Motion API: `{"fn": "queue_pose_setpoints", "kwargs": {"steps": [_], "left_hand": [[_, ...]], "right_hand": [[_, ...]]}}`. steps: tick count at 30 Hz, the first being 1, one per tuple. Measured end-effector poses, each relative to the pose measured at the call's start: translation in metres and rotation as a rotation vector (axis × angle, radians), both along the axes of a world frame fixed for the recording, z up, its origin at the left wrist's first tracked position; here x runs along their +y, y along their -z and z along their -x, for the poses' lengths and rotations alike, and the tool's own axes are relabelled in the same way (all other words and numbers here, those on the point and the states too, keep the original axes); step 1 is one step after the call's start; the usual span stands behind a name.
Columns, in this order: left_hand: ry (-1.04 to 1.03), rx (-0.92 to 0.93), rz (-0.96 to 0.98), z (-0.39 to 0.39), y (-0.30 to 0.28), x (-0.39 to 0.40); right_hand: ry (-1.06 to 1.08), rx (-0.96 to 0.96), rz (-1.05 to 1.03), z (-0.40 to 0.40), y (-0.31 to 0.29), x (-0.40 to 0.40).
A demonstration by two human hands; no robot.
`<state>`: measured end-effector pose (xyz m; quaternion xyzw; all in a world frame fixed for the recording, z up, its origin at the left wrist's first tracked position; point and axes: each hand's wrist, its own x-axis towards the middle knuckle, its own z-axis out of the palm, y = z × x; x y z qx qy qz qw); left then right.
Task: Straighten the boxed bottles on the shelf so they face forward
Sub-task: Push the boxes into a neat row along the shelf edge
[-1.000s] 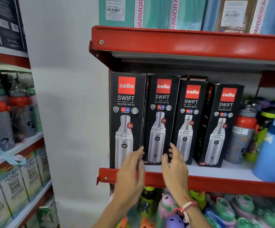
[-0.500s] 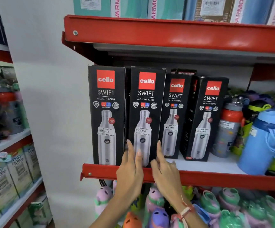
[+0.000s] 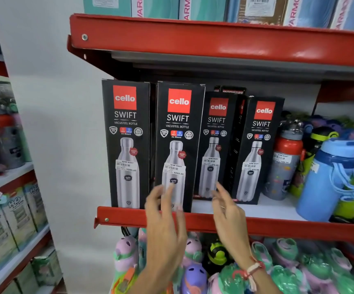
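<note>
Several black Cello Swift bottle boxes stand in a row on the red-edged shelf (image 3: 278,229). The leftmost box (image 3: 126,143) and the second box (image 3: 177,145) stand at the shelf's front edge, faces forward. The third box (image 3: 214,145) and the fourth box (image 3: 256,149) stand further back, turned a little to the left. My left hand (image 3: 164,221) hovers with spread fingers in front of the second box's lower part. My right hand (image 3: 228,211) is open in front of the third box's base. Both hands are blurred; neither grips a box.
Loose bottles, a red-capped grey bottle (image 3: 284,160) and a blue bottle (image 3: 328,179), crowd the shelf to the right of the boxes. Colourful children's bottles (image 3: 193,262) hang below. A red upper shelf (image 3: 214,41) overhangs the boxes. Another rack (image 3: 12,209) stands left.
The second box now stands at the front edge, level with the leftmost one. My right hand has moved right, from the second box toward the third. The view has shifted.
</note>
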<state>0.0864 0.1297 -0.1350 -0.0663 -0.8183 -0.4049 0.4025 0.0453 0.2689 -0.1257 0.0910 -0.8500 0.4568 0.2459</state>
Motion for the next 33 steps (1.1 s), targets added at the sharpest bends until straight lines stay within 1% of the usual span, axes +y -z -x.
{"fn": "queue_pose_setpoints", "kwargs": {"steps": [1, 3, 4, 5, 8, 11, 13, 16, 19, 25, 28, 31, 33], "left_hand": [[0.092, 0.0, 0.021, 0.002, 0.001, 0.011], [0.299, -0.135, 0.021, 0.012, 0.0, 0.036], [0.364, -0.21, -0.004, 0.021, -0.001, 0.047], [0.379, -0.264, -0.043, 0.031, -0.002, 0.057], [0.336, -0.344, -0.203, 0.058, -0.015, 0.076], [0.28, -0.37, -0.265, 0.078, -0.023, 0.085], [0.21, -0.378, -0.292, 0.081, -0.025, 0.089], [0.193, -0.361, -0.302, 0.065, -0.022, 0.094], [0.198, -0.354, -0.309, 0.038, -0.016, 0.098], [0.213, -0.343, -0.352, 0.007, -0.014, 0.097], [0.234, -0.334, -0.36, 0.0, -0.012, 0.091], [0.221, -0.327, -0.338, 0.003, -0.011, 0.082], [0.209, -0.327, -0.319, 0.004, -0.009, 0.081]], "right_hand": [[0.026, -0.025, 0.049, 0.005, -0.002, 0.009], [0.029, -0.131, 0.115, 0.015, -0.007, 0.023], [0.022, -0.189, 0.126, 0.02, -0.009, 0.028], [0.009, -0.235, 0.123, 0.024, -0.012, 0.031], [-0.058, -0.321, 0.126, 0.039, -0.016, 0.033], [-0.12, -0.355, 0.152, 0.047, -0.019, 0.032], [-0.113, -0.343, 0.114, 0.047, -0.02, 0.033], [-0.077, -0.298, 0.019, 0.034, -0.02, 0.037], [-0.091, -0.229, -0.024, 0.01, -0.018, 0.044], [-0.109, -0.196, 0.034, -0.01, -0.004, 0.056], [-0.099, -0.175, 0.011, -0.013, -0.001, 0.058], [-0.101, -0.139, -0.034, -0.017, 0.003, 0.061], [-0.096, -0.12, -0.026, -0.016, 0.004, 0.065]]}}
